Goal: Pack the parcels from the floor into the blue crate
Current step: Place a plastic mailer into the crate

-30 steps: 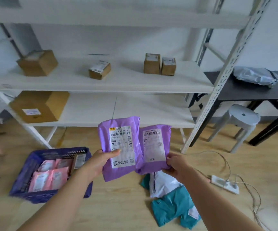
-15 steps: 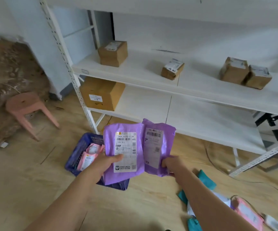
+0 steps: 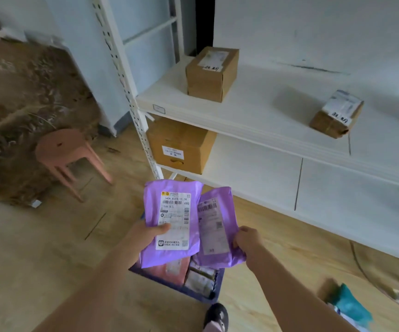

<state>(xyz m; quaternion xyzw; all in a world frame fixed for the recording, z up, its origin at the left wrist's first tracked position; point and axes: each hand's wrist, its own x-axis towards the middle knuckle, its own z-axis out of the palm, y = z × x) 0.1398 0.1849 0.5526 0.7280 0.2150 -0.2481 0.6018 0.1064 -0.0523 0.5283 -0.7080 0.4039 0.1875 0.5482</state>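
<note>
Where the wooden floor (image 3: 50,236) met a white shelving unit (image 3: 265,116), two purple plastic parcels were held up side by side, directly over the blue crate (image 3: 200,297). The larger purple parcel (image 3: 167,257), on the left, was seen as a glossy, slightly crumpled bag with a long white shipping label printed with barcodes and text. The smaller purple parcel (image 3: 227,212), on the right, was tilted a little and carried a narrower white label; its left edge was overlapped by the larger one. The larger parcel was gripped by the left hand (image 3: 143,238), with the thumb laid across the label and the fingers hidden behind the bag. The smaller parcel was pinched at its lower right corner by the right hand (image 3: 248,243), its fingers curled round the edge. Both forearms were stretched forward from the bottom of the view. The crate was set on the floor beneath the held parcels and mostly hidden by them; pink parcels (image 3: 169,271) were seen inside it. Teal parcels (image 3: 351,305) were seen on the floor at the lower right, well apart from the crate. Cardboard boxes (image 3: 210,75) were stood on the shelves
</note>
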